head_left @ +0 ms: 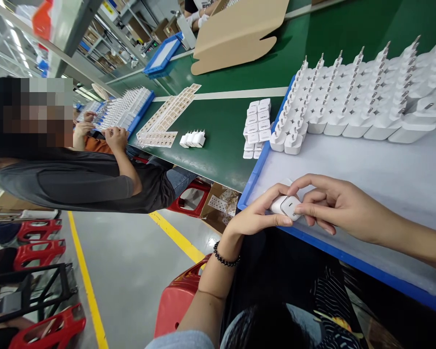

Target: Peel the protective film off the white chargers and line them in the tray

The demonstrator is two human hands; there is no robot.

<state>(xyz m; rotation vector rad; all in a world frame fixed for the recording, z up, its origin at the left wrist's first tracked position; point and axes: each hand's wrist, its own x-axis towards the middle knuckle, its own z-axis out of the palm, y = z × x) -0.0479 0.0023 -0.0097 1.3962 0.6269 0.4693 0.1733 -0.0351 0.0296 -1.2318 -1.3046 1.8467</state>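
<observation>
A small white charger plug (286,205) is held between both my hands at the near edge of a blue-rimmed white tray (255,179). My left hand (256,218) grips it from the left, thumb and fingers closed round it; a black bead bracelet circles that wrist. My right hand (330,203) pinches its right end with thumb and forefinger pressed on its face. Farther back on the tray stand several rows of white chargers (363,102), prongs up.
A green conveyor belt (221,145) runs left, carrying stacked white chargers (257,127), a small group of plugs (193,139), label sheets (167,118) and a cardboard flap (236,34). A seated co-worker (80,179) works at another tray. Red stools (39,252) stand on the grey floor.
</observation>
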